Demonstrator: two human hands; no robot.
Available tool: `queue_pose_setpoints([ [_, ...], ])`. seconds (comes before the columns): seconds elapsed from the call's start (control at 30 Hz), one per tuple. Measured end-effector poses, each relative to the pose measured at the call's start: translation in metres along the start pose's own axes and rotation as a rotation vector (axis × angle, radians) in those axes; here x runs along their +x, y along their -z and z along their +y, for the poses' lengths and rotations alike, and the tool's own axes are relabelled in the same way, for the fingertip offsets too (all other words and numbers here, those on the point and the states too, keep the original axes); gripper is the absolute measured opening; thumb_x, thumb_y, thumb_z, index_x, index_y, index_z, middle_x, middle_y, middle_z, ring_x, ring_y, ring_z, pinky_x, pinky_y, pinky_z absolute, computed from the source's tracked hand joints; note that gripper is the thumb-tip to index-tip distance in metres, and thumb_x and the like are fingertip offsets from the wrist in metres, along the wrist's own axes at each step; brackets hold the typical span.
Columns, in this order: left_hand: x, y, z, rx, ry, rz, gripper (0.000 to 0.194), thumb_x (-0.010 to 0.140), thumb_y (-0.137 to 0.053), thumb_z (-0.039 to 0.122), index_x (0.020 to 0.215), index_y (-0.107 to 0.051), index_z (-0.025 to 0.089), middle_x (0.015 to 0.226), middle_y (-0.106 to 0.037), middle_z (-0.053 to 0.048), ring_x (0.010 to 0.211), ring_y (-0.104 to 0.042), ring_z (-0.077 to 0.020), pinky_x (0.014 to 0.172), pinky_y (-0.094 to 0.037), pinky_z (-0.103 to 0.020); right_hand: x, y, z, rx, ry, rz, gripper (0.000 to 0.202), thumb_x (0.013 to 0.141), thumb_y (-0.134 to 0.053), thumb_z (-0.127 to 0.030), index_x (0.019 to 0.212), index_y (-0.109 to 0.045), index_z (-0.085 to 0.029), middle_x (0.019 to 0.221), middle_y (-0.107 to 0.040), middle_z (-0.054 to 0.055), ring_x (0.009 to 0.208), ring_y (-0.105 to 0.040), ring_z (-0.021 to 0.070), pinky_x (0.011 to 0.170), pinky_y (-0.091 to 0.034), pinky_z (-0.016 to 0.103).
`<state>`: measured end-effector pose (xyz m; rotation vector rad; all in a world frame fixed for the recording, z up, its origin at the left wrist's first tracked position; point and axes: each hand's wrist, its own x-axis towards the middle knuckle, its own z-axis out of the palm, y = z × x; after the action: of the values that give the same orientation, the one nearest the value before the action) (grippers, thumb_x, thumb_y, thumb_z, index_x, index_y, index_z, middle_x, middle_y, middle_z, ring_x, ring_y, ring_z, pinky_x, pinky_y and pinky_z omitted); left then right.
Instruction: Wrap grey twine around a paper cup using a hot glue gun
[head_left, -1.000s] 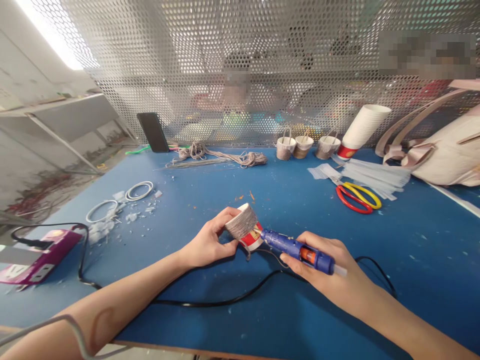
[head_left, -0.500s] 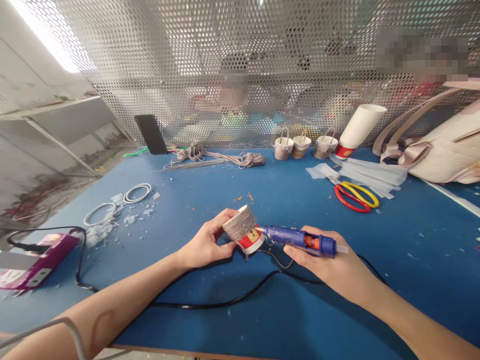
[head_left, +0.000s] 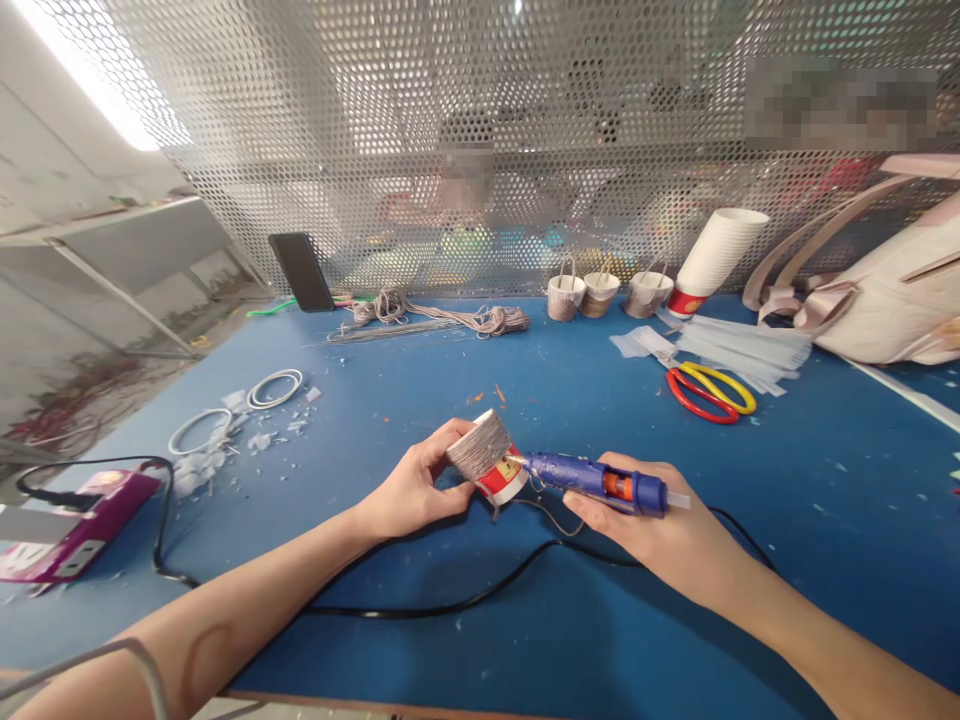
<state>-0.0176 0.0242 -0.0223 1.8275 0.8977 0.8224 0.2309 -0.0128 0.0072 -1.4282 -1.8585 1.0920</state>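
Observation:
My left hand point(head_left: 420, 483) is closed around a small paper cup point(head_left: 481, 450), tilted on its side above the table. Grey-brown cord is wound round the cup's upper part, while its red and white base stays bare. In my right hand point(head_left: 652, 520) is a blue hot glue gun point(head_left: 592, 478), with a pale glue stick poking from its back end. The nozzle points left and meets the cup's red band near the edge of the wound cord. A loose cord tail point(head_left: 551, 515) trails from the cup toward my right hand.
Across the blue table point(head_left: 420, 650) runs a black cable point(head_left: 442, 608) from a purple power strip point(head_left: 105, 510). Cord bundles point(head_left: 450, 318), cord-wrapped cups point(head_left: 565, 298), stacked cups point(head_left: 720, 255), glue sticks point(head_left: 742, 350), scissors point(head_left: 709, 392) and a phone point(head_left: 301, 272) lie farther back, before a perforated metal screen point(head_left: 420, 120).
The glue gun's nozzle has shifted slightly left along the cup's red band, and my right hand has moved a little with it. My left hand holds the cup almost still.

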Motion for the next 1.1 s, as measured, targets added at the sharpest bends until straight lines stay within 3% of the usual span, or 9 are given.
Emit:
queue_pose_setpoints([
  [0.23,0.0,-0.005,0.001,0.054,-0.008,0.039,0.026,0.075,-0.055,0.013,0.1,-0.058,0.015,0.101,-0.057,-0.004,0.092,-0.059,-0.0152,0.087,-0.048,-0.027,-0.008,-0.013,0.004,-0.117,0.214,-0.005,0.03,0.083,-0.054,-0.043,0.065,-0.046,-0.02,0.058,-0.047,-0.003,0.049,-0.037,0.0093,0.046,-0.033,0.022],
  [0.43,0.0,-0.006,0.0,0.081,0.004,0.046,0.025,0.075,-0.056,0.016,0.1,-0.058,0.016,0.099,-0.057,-0.004,0.091,-0.057,-0.0157,0.085,-0.048,-0.028,-0.007,-0.014,0.003,-0.162,0.256,0.002,0.028,0.083,-0.054,-0.04,0.065,-0.046,-0.02,0.057,-0.047,-0.003,0.048,-0.038,0.0091,0.046,-0.033,0.022],
  [0.8,0.0,-0.001,-0.001,-0.001,0.009,0.022,0.029,0.074,-0.057,0.015,0.103,-0.056,0.015,0.102,-0.057,-0.005,0.093,-0.058,-0.0159,0.087,-0.049,-0.027,0.003,0.001,0.001,0.028,-0.001,0.056,0.034,0.075,-0.059,-0.045,0.058,-0.044,-0.02,0.048,-0.036,-0.007,0.043,-0.028,0.0071,0.038,-0.028,0.021],
  [0.97,0.0,0.001,-0.001,-0.044,0.077,0.004,0.033,0.072,-0.06,0.019,0.105,-0.058,0.014,0.105,-0.06,-0.007,0.096,-0.06,-0.0189,0.089,-0.049,-0.032,0.009,0.006,0.007,0.113,-0.088,0.044,0.03,0.071,-0.062,-0.048,0.069,-0.061,-0.019,0.052,-0.048,-0.004,0.046,-0.04,0.0094,0.043,-0.035,0.022],
  [1.1,0.001,0.002,-0.004,-0.115,0.173,0.088,0.035,0.071,-0.064,0.024,0.104,-0.06,0.015,0.103,-0.064,-0.006,0.093,-0.061,-0.0197,0.09,-0.049,-0.034,0.018,0.013,0.017,0.27,-0.134,0.054,0.039,0.071,-0.062,-0.055,0.065,-0.061,-0.016,0.05,-0.047,-0.003,0.041,-0.036,0.0079,0.039,-0.031,0.024],
])
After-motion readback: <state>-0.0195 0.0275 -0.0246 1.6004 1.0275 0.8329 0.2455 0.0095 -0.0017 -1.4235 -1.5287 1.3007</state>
